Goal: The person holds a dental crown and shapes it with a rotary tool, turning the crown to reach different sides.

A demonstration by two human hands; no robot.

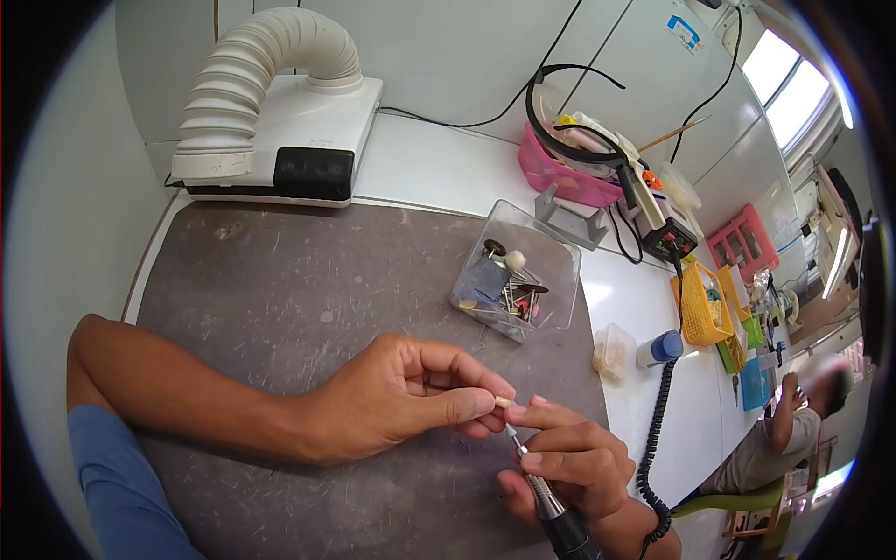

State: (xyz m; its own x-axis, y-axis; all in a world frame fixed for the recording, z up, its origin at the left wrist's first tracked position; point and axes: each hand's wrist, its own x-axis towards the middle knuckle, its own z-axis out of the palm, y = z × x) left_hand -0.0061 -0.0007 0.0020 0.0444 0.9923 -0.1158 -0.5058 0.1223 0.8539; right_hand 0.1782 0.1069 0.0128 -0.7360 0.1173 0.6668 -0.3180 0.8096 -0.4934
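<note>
My left hand pinches a small cream-coloured piece, like a dental crown, between thumb and fingertip. Wrapped round a rotary handpiece with a silver neck and black body, my right hand points its white tapered bit upward, the tip right by the piece. A right fingertip comes close to the piece too, and the two hands meet over the scratched grey-brown mat. Just beyond them, a clear plastic box holds several mounted burs, brushes and polishing wheels.
A white extractor unit with a ribbed hose stands back left. Behind the box are a pink basket and black-framed headgear. At right lie a small clear tub, a blue-capped bottle, a coiled cord and a seated person.
</note>
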